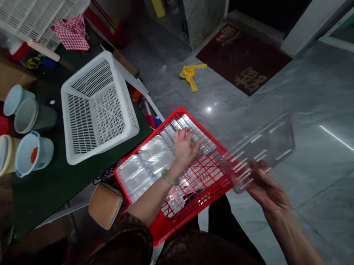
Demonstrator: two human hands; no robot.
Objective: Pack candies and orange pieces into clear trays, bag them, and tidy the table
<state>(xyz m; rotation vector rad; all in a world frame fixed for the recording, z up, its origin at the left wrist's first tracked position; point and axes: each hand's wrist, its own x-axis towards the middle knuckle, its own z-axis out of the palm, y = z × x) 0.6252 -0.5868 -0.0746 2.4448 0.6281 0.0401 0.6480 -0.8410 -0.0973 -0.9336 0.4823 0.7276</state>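
Note:
My right hand [269, 187] grips a clear plastic tray [267, 142] by its near edge. This tray is tilted, slightly blurred, and lies to the right of a red plastic basket [190, 214]. Inside the basket, my left hand [186, 145] has its fingers apart on a row of clear plastic trays [203, 135] at the far right end. Whether the fingertips press on these trays cannot be made out. Left of that hand, flat clear plastic packs [133, 176] lie side by side. Bare red grid shows along the basket's near side.
On a dark green table [47, 190] stand a white slatted basket [96, 107] and several small buckets [33, 152]. A brown padded stool [105, 206] sits by the table edge. A yellow bag [189, 76] and a dark red doormat [242, 58] lie on the tiled floor.

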